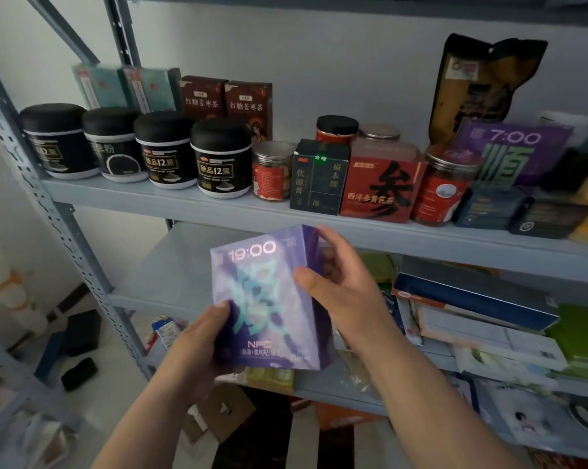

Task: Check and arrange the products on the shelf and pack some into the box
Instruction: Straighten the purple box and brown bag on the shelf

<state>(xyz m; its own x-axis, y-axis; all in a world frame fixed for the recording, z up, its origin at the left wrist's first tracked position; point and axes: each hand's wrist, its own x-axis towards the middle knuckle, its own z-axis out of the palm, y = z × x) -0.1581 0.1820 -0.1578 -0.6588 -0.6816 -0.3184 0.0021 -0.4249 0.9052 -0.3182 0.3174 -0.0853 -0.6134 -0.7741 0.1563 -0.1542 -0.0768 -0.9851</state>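
Note:
I hold a purple box (269, 292) marked "19:00" upright in front of the metal shelf (218, 206). My left hand (201, 340) grips its lower left corner, thumb on the front face. My right hand (340, 282) holds its right side, thumb on the front and fingers curled round the edge. A matching purple "7:00" box (512, 150) stands on the upper shelf at the right. A brown cardboard box (225, 411) lies on the floor below, partly hidden by my left arm.
The upper shelf carries several black jars (164, 154), red tea boxes (384, 187), clear tins (272, 170), a dark green box (319, 177) and a pouch (479, 89). The lower shelf (170, 265) is bare at left, with stacked flat boxes (475, 299) at right. Loose items litter the floor.

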